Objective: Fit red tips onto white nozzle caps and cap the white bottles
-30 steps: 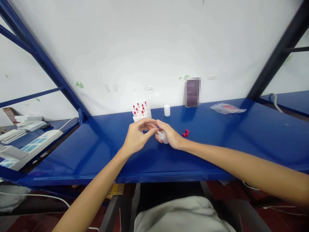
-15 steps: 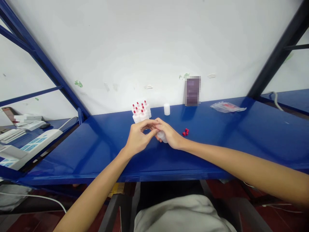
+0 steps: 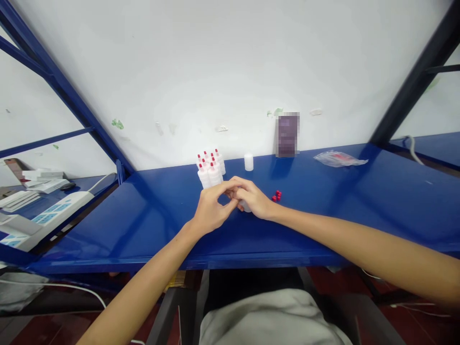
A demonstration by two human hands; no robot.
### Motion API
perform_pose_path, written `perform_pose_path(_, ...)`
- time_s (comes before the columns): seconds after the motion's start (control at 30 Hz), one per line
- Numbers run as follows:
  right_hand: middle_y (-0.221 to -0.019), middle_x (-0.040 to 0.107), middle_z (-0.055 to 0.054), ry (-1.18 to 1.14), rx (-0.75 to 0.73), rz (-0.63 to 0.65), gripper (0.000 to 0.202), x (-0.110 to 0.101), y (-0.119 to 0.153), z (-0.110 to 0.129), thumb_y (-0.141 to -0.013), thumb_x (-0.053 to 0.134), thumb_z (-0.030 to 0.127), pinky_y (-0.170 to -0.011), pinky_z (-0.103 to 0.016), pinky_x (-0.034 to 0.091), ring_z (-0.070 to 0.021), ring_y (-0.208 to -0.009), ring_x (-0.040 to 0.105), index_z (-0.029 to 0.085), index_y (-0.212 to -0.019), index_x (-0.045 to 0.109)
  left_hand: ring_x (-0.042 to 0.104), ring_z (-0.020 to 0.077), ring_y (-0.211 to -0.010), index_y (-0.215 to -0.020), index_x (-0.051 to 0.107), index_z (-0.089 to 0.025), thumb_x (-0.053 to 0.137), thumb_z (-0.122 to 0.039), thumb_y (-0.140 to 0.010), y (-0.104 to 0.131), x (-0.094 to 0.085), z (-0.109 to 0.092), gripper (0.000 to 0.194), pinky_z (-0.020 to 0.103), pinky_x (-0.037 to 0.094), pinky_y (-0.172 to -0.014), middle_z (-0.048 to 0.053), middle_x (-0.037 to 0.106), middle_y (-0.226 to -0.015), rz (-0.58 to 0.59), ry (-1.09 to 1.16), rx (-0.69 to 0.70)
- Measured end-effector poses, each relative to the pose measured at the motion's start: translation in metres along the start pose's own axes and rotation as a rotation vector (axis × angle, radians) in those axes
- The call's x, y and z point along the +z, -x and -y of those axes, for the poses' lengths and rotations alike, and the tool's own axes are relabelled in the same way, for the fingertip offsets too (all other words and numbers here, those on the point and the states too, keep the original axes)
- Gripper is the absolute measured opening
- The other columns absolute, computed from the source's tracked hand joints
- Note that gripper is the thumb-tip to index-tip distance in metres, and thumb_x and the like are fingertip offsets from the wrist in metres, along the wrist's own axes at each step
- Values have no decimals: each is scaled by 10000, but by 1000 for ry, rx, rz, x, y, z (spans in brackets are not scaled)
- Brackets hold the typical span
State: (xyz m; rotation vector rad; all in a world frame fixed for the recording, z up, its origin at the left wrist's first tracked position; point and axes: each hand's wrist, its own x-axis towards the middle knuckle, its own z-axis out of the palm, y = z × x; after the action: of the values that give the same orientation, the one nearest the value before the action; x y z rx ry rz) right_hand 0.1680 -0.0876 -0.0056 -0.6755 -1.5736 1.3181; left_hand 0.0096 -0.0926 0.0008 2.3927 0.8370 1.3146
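Observation:
Over the middle of the blue table, my right hand (image 3: 257, 200) is closed around a white squeeze bottle (image 3: 246, 206), whose rounded lower part peeks out below the fingers. My left hand (image 3: 214, 207) meets it from the left, thumb and fingers curved into a pinch. The left fingertips are tucked against the right hand, and what they pinch is hidden. Just behind my left hand stand several white squeeze bottles (image 3: 210, 172) with red-tipped nozzles, grouped tightly. Small red caps (image 3: 276, 196) lie loose to the right of my right hand.
Toward the wall stands a lone white cylindrical container (image 3: 248, 162). A blurred dark rectangular object (image 3: 287, 135) leans on the wall, with a clear plastic bag (image 3: 339, 159) farther right. Blue frame posts rise at both sides. A power strip (image 3: 53, 218) sits at the left.
My left hand has shifted slightly right and down, closer to my right hand. My right fingers have curled further over the bottle, covering more of it.

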Motion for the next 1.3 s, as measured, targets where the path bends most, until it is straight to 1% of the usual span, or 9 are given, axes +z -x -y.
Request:
perform_pose_path(0.27, -643, 454, 59, 3, -23, -31, 21, 0, 1, -7, -772, 461, 215, -398, -243, 332, -82, -443, 391, 223, -769, 442, 697, 135, -767, -1121, 723, -203, 592, -104, -814, -11, -3, -10, 349, 223, 552, -732, 19, 766, -929, 129, -51, 10)
perform_pose_path(0.37, -665, 483, 56, 60, -52, -33, 131, -3, 1, -12, -872, 500, 345, -438, -253, 369, -99, -481, 437, 217, -893, 484, 699, 122, -718, -1156, 704, -199, 567, -83, -830, -13, -4, -12, 372, 219, 558, -707, 18, 758, -917, 142, 62, -10)
perform_pose_path(0.47, -654, 507, 55, 123, -103, -10, 329, -6, 3, -12, -943, 449, 494, -503, -262, 396, -123, -531, 472, 212, -1105, 501, 702, 125, -714, -1182, 687, -173, 589, -167, -888, -15, -8, -12, 310, 239, 575, -745, 33, 745, -885, 70, 185, -82)
perform_pose_path(0.57, -647, 530, 52, 191, -111, 17, 435, -7, 6, -9, -976, 381, 535, -554, -266, 407, -134, -562, 488, 209, -1253, 458, 709, 150, -811, -1132, 707, -167, 656, -259, -883, -16, -15, -10, 271, 256, 578, -800, 55, 743, -907, -7, 188, -139)
perform_pose_path(0.63, -655, 538, 49, 213, -113, 39, 471, -7, 7, -7, -987, 350, 552, -573, -271, 415, -137, -572, 489, 207, -1297, 432, 711, 155, -799, -1115, 712, -172, 675, -285, -878, -15, -18, -8, 266, 262, 581, -785, 55, 745, -896, 22, 193, -155)
perform_pose_path(0.8, -738, 548, 32, 161, -92, 52, 464, -6, 6, -8, -989, 348, 577, -582, -274, 436, -144, -624, 523, 234, -1295, 412, 717, 160, -702, -1052, 709, -165, 658, -290, -897, -11, -18, -8, 205, 287, 585, -740, 41, 743, -851, 144, 273, -191)
perform_pose_path(1.03, -700, 561, 36, 142, -55, 55, 455, -7, 6, -7, -992, 337, 580, -596, -272, 444, -146, -622, 530, 235, -1277, 419, 707, 162, -740, -896, 751, -173, 636, -230, -903, -9, -13, -7, 128, 286, 556, -769, 35, 747, -803, 73, 117, -105)
perform_pose_path(1.17, -698, 578, 40, 260, -40, -18, 446, -9, 5, -7, -996, 320, 579, -577, -264, 406, -137, -574, 515, 243, -1263, 436, 713, 190, -826, -869, 763, -174, 689, -289, -856, -16, -37, -1, 138, 291, 564, -778, 55, 771, -903, -76, 55, -172)
perform_pose_path(1.3, -663, 551, 53, 329, -4, -87, 381, -8, 5, -4, -990, 350, 521, -602, -275, 397, -150, -596, 514, 245, -1233, 447, 719, 211, -810, -882, 778, -169, 693, -330, -832, -22, -70, 13, 190, 315, 563, -786, 57, 781, -889, -24, -163, -288)
